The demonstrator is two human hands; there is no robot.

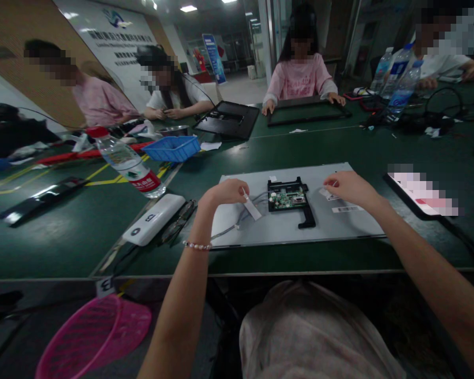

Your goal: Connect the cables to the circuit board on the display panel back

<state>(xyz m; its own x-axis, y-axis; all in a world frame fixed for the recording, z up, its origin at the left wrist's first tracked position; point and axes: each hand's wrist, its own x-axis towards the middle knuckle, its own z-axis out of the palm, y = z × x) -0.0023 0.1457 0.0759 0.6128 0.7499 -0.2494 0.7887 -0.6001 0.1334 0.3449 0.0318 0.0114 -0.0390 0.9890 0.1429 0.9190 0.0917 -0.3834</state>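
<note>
A flat grey display panel (245, 237) lies on the table in front of me. On its middle sits a green circuit board (286, 199) in a black bracket (308, 217), with grey cables (239, 223) running off to the left. My left hand (231, 190) is closed in a pinch on a white strip (253, 209), which hangs over the panel beside the cables. Over the panel's right side, my right hand (345, 185) is pinched too, close to a white label (327, 193); what its fingertips hold is too small to make out. A barcode sticker (346, 209) lies below that hand.
To the left are a white power bank (154, 218), eyeglasses (177, 221), a water bottle (128, 166) and a blue tray (173, 149). At right lies a lit phone (422, 195). Across the table, a person holds a black frame (308, 113). A pink basket (95, 337) stands below the edge.
</note>
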